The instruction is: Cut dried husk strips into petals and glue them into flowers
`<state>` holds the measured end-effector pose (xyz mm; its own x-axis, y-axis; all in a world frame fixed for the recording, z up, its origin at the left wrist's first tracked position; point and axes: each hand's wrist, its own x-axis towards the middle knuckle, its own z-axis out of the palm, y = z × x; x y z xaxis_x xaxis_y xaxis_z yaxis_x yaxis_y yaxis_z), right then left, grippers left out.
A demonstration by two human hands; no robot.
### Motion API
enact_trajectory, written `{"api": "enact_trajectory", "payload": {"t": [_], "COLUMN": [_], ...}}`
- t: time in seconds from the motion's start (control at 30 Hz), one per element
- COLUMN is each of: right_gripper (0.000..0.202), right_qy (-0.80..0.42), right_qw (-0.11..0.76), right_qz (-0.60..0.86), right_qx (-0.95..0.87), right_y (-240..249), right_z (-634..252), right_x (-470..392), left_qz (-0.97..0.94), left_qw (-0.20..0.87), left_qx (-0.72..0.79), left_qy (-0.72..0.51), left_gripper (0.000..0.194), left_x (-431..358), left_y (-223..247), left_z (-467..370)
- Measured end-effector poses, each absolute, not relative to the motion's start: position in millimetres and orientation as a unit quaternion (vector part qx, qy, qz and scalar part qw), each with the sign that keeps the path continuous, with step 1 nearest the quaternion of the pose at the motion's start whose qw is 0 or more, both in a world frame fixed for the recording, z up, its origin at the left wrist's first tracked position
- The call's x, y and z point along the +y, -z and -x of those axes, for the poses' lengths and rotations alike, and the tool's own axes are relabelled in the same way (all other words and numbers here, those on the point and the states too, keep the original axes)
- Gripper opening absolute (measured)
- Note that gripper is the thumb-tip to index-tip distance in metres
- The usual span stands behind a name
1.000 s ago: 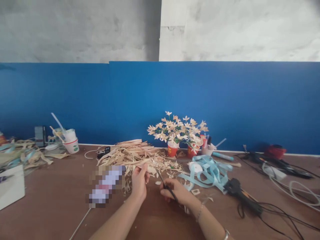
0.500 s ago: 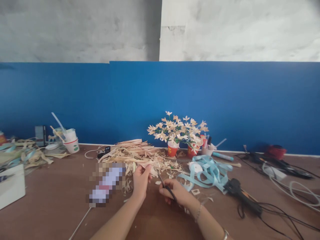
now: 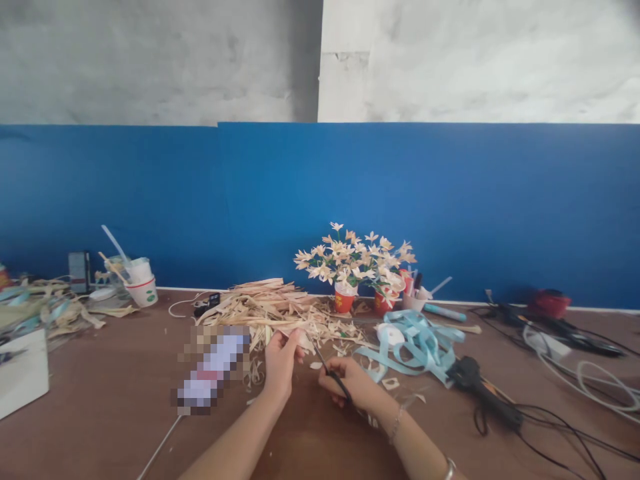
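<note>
My left hand (image 3: 281,365) is closed in a pinch, thumb against fingers, on a pale dried husk strip (image 3: 286,329) that blends into the pile behind it. Just to its right, my right hand (image 3: 347,381) grips a pair of scissors (image 3: 337,382) by the dark handles. The blades point up and left toward the left fingertips. Whether they touch the strip is too small to tell. Beyond both hands lies a heap of dried husk strips (image 3: 270,300), with small scraps scattered at its near side.
Husk flowers (image 3: 345,257) stand in red cups (image 3: 343,301) behind the heap. Light-blue ribbon (image 3: 425,343) and a black glue gun (image 3: 483,393) with cables lie to the right. A blurred phone (image 3: 213,370) lies left; a white cup (image 3: 143,292) stands farther back.
Hardly anything differs. Both hands keep their places and grips, and the view has shifted very slightly. The strip at the left fingertips looks a little different in outline.
</note>
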<state>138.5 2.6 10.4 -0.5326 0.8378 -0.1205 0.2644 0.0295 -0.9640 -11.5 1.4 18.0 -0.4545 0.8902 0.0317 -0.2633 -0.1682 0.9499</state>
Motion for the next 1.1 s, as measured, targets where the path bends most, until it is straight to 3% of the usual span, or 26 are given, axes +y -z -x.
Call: {"api": "enact_trajectory", "payload": {"t": [1.1], "right_gripper": [0.015], "right_qy": [-0.493], "right_qw": [0.238], "right_qz": [0.403], "right_qx": [-0.733], "right_y": [-6.8], "right_z": [-141.4], "right_x": [6.0], "left_qz": [-0.338], "left_qw": [0.482], "left_qx": [0.444], "left_qy": [-0.675], "left_gripper": [0.032], "left_x": [14.2], "left_y": [-9.1], "left_z": [25.4]}}
